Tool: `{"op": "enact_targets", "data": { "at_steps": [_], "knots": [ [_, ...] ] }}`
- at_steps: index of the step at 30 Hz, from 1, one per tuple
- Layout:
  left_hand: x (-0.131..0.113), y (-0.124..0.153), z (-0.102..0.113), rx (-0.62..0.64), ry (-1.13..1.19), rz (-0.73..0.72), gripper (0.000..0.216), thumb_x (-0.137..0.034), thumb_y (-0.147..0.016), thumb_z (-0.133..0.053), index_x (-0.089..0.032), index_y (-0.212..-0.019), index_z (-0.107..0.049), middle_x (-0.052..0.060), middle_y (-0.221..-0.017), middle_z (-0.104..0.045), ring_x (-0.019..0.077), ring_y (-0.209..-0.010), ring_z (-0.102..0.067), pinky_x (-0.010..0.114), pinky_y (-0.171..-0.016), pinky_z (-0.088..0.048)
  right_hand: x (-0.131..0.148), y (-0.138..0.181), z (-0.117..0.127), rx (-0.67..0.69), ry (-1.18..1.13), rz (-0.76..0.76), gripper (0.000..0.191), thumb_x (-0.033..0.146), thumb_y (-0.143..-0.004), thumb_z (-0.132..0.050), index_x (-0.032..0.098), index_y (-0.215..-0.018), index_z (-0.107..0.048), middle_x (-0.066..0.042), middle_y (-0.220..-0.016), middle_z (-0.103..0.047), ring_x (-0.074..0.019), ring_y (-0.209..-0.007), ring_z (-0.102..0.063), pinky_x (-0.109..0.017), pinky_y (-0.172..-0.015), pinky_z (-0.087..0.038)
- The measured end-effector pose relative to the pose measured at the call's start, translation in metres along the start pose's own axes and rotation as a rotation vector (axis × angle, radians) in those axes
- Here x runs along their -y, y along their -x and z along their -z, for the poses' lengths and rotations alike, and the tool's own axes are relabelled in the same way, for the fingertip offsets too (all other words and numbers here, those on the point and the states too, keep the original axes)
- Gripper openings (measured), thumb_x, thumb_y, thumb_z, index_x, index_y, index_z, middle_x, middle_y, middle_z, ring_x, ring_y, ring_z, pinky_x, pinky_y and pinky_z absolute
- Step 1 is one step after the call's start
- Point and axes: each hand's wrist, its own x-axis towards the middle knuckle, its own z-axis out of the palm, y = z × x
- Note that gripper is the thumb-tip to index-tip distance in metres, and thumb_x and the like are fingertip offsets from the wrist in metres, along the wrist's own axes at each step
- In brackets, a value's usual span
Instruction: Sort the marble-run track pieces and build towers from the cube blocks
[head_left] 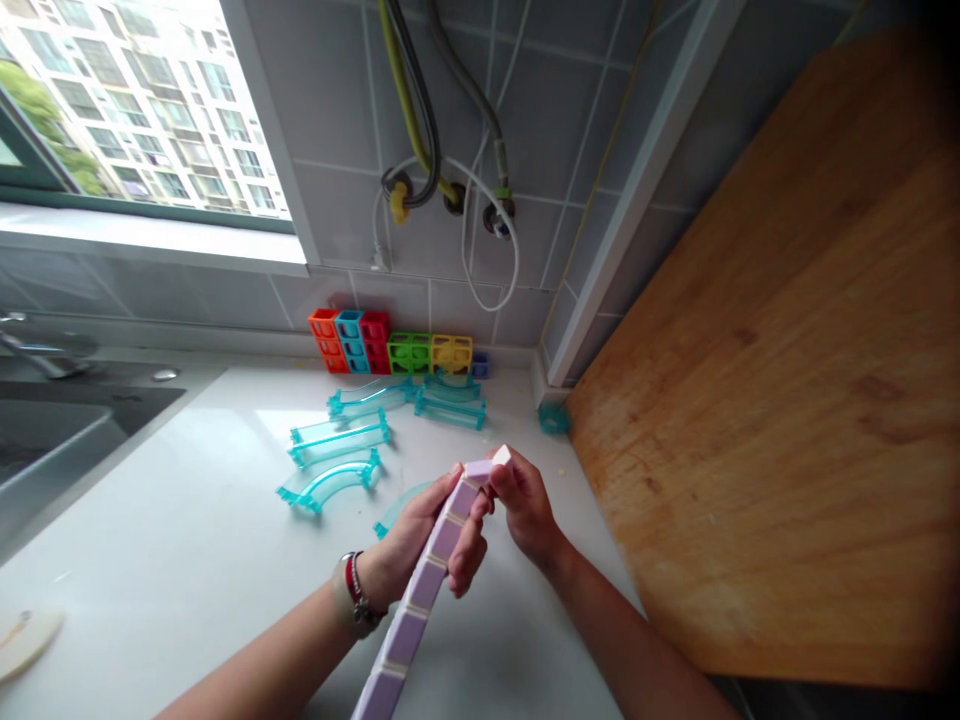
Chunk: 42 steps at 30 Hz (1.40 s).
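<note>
A long lilac segmented strip (pixel 426 583), with pale seams between its blocks, slants up from the bottom edge to both hands. My left hand (pixel 416 530), with a bracelet on its wrist, is closed around the strip near its upper part. My right hand (pixel 529 505) pinches the bent top end, where a whitish face shows between thumb and fingers. Just behind the hands, on the white counter (pixel 225 590), lie clear teal track pieces: a straight one (pixel 341 438), a curved one (pixel 334 482), and another (pixel 397 510) partly hidden by my left hand.
Against the tiled wall stand colourful cube frames (pixel 349 340). More teal pieces (pixel 450 405) lie before them, and a teal ring (pixel 553 418) sits by the corner. A wooden board (pixel 787 380) rises at right; a sink (pixel 67 450) is at left. Hoses (pixel 412 110) hang above.
</note>
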Motion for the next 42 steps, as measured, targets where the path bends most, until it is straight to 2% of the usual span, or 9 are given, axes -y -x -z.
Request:
{"op": "enact_targets", "data": {
  "at_steps": [6,11,15,18,21,24,28,34,42],
  "knots": [
    [-0.002,0.006,-0.001,0.227,0.145,0.124,0.059,-0.055,-0.107,-0.020,-0.020,-0.084,-0.061,-0.001,-0.040,-0.050,0.0157,-0.034,-0.041,0.024,-0.038,-0.048,0.005,0.002,0.000,0.001,0.020,0.043,0.057,0.077,-0.091,-0.054,0.022,-0.077,-0.053,0.002,-0.064,-0.051,-0.0138,-0.059,-0.047,-0.027,-0.059,-0.038],
    [0.005,0.010,-0.008,0.342,0.182,0.238,0.057,-0.050,-0.107,-0.022,-0.021,-0.082,-0.064,0.000,-0.037,-0.045,0.0188,-0.038,-0.046,0.028,-0.045,-0.053,0.011,0.004,-0.001,0.052,-0.166,-0.084,0.065,0.084,-0.087,-0.051,0.021,-0.074,-0.055,0.000,-0.068,-0.050,-0.0140,-0.060,-0.046,-0.027,-0.058,-0.040],
    [0.009,0.008,-0.009,0.284,0.130,0.244,0.057,-0.051,-0.107,-0.022,-0.018,-0.100,-0.069,-0.001,-0.045,-0.048,0.0177,-0.041,-0.047,0.029,-0.046,-0.054,0.012,0.004,-0.003,0.079,-0.259,-0.182,0.066,0.085,-0.085,-0.052,0.019,-0.079,-0.061,0.002,-0.065,-0.052,-0.0101,-0.050,-0.043,-0.023,-0.049,-0.036],
    [0.012,0.005,-0.007,0.189,0.124,0.164,0.062,-0.063,-0.104,-0.025,-0.018,-0.106,-0.067,-0.003,-0.051,-0.048,0.0142,-0.040,-0.041,0.026,-0.041,-0.051,0.010,0.002,-0.003,0.010,-0.252,-0.216,0.063,0.081,-0.085,-0.060,0.018,-0.085,-0.065,0.004,-0.058,-0.051,-0.0065,-0.039,-0.034,-0.021,-0.040,-0.026],
    [0.016,0.003,-0.004,0.091,0.080,0.111,0.057,-0.065,-0.103,-0.031,-0.019,-0.104,-0.064,-0.005,-0.051,-0.047,0.0111,-0.036,-0.038,0.023,-0.039,-0.048,0.007,-0.001,-0.003,-0.068,-0.251,-0.228,0.061,0.077,-0.086,-0.062,0.016,-0.089,-0.069,0.005,-0.054,-0.052,-0.0053,-0.037,-0.031,-0.021,-0.040,-0.023],
    [0.020,0.000,-0.005,-0.042,-0.046,0.058,0.055,-0.067,-0.101,-0.040,-0.017,-0.099,-0.063,-0.004,-0.052,-0.054,0.0116,-0.034,-0.049,0.023,-0.039,-0.048,0.004,-0.002,-0.004,-0.094,-0.283,-0.246,0.060,0.074,-0.087,-0.064,0.015,-0.087,-0.070,0.006,-0.053,-0.047,-0.0044,-0.041,-0.027,-0.020,-0.043,-0.023],
    [0.020,-0.003,-0.007,-0.227,-0.142,-0.021,0.049,-0.064,-0.099,-0.049,-0.017,-0.109,-0.060,0.002,-0.064,-0.069,0.0146,-0.039,-0.062,0.020,-0.038,-0.045,0.005,-0.003,-0.003,-0.085,-0.244,-0.236,0.057,0.072,-0.086,-0.067,0.016,-0.078,-0.068,0.005,-0.057,-0.047,-0.0070,-0.048,-0.033,-0.020,-0.044,-0.027],
    [0.016,-0.002,-0.005,-0.147,-0.004,0.076,0.047,-0.061,-0.101,-0.045,-0.016,-0.097,-0.059,0.001,-0.058,-0.065,0.0140,-0.036,-0.057,0.021,-0.035,-0.038,0.008,-0.002,-0.001,-0.029,-0.184,-0.200,0.055,0.071,-0.085,-0.069,0.017,-0.076,-0.064,0.002,-0.061,-0.057,-0.0072,-0.045,-0.044,-0.020,-0.044,-0.034],
    [0.018,-0.003,-0.001,-0.026,0.049,0.084,0.051,-0.058,-0.106,-0.034,-0.017,-0.088,-0.060,-0.003,-0.043,-0.050,0.0152,-0.036,-0.052,0.023,-0.039,-0.041,0.007,-0.001,-0.004,-0.047,-0.261,-0.264,0.047,0.061,-0.089,-0.070,0.017,-0.077,-0.063,0.005,-0.058,-0.056,-0.0059,-0.040,-0.046,-0.019,-0.041,-0.029]
  ]
}}
